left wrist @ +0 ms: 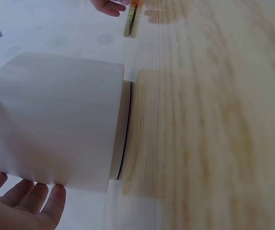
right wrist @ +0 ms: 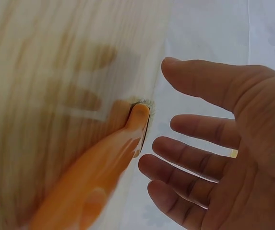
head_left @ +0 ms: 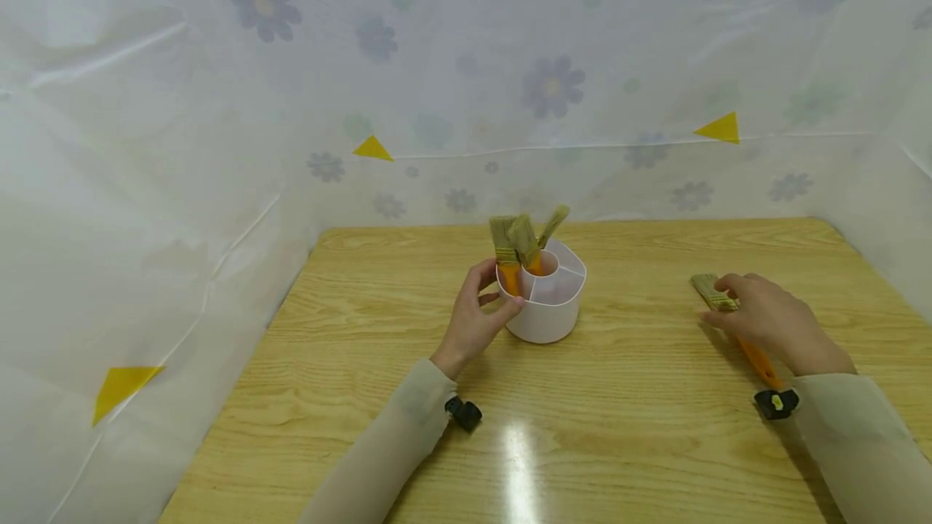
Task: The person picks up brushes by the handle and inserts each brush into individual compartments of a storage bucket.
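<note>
A white round organizer point(head_left: 542, 323) with divided compartments stands on the table, several orange-handled paintbrushes point(head_left: 504, 241) upright in it, bristles up. My left hand point(head_left: 473, 320) holds its left side, thumb at the near rim and fingers around the far side. In the left wrist view, fingertips point(left wrist: 55, 196) press against the organizer's smooth wall point(left wrist: 60, 120). Another paintbrush point(head_left: 757, 362) lies on the table at the right, bristles pointing away and to the left. My right hand point(head_left: 775, 322) hovers over it, thumb and fingers spread apart around its orange handle point(right wrist: 94, 167) without gripping it.
The wooden table point(head_left: 619, 435) ends at a white plastic sheet point(head_left: 451, 63) with a flower print at the back. More sheeting hangs at the left, with yellow triangles point(head_left: 125, 386) on it. Each wrist wears a small black camera point(head_left: 463, 412).
</note>
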`<act>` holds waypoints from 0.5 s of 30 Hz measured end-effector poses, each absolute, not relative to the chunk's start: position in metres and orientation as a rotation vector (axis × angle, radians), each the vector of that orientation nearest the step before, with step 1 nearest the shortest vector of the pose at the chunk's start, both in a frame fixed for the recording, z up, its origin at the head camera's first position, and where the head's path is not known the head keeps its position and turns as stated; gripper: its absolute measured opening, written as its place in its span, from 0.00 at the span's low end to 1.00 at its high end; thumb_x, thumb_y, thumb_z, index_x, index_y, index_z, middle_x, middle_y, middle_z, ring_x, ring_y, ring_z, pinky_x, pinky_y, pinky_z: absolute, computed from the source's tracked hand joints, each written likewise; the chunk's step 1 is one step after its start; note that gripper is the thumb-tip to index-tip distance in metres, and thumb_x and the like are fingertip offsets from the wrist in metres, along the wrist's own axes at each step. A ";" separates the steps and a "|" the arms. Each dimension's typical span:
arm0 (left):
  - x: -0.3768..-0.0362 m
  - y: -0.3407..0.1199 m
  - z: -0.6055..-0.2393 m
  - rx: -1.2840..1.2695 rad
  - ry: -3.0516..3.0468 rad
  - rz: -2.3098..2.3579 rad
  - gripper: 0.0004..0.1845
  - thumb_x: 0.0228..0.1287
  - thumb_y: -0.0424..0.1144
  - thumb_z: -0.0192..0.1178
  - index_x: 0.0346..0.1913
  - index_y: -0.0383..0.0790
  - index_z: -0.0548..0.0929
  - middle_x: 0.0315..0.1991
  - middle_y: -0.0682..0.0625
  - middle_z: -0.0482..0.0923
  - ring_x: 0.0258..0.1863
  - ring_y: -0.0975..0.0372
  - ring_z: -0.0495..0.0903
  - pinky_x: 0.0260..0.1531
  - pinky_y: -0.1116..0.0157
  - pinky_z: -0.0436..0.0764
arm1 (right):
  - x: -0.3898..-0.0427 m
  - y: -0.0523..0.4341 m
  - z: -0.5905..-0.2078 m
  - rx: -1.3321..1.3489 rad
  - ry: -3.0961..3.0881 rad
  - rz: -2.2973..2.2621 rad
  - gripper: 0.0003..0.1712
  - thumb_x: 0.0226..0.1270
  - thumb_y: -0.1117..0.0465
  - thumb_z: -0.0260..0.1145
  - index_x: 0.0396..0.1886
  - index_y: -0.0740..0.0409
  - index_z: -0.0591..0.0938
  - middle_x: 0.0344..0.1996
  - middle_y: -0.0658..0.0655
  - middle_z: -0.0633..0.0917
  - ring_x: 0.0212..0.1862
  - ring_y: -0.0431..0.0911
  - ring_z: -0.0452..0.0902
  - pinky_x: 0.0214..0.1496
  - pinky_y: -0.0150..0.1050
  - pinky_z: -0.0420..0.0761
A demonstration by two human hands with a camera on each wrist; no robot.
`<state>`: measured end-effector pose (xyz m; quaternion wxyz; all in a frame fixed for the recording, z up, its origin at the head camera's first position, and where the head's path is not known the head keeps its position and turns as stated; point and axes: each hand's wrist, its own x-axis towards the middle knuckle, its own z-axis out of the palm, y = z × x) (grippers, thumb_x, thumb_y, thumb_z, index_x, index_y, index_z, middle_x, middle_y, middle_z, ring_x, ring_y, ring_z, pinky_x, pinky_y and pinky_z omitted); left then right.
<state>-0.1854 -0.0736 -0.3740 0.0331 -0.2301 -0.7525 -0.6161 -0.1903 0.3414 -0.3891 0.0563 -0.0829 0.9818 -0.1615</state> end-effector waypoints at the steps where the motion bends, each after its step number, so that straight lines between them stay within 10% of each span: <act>1: -0.186 -0.074 -0.374 -0.708 -2.316 -1.896 0.34 0.63 0.33 0.62 0.69 0.29 0.59 0.66 0.35 0.62 0.64 0.45 0.63 0.58 0.43 0.68 | -0.190 0.342 -0.390 -0.248 2.978 -0.490 0.44 0.60 0.38 0.65 0.61 0.70 0.71 0.51 0.76 0.74 0.46 0.65 0.74 0.32 0.54 0.76; 15: -0.185 -0.074 -0.373 -0.696 -2.332 -1.892 0.35 0.63 0.34 0.62 0.69 0.30 0.59 0.66 0.36 0.61 0.65 0.45 0.63 0.58 0.43 0.68 | -0.191 0.346 -0.393 -0.255 2.963 -0.485 0.37 0.60 0.43 0.68 0.57 0.67 0.75 0.48 0.71 0.76 0.43 0.61 0.75 0.31 0.52 0.75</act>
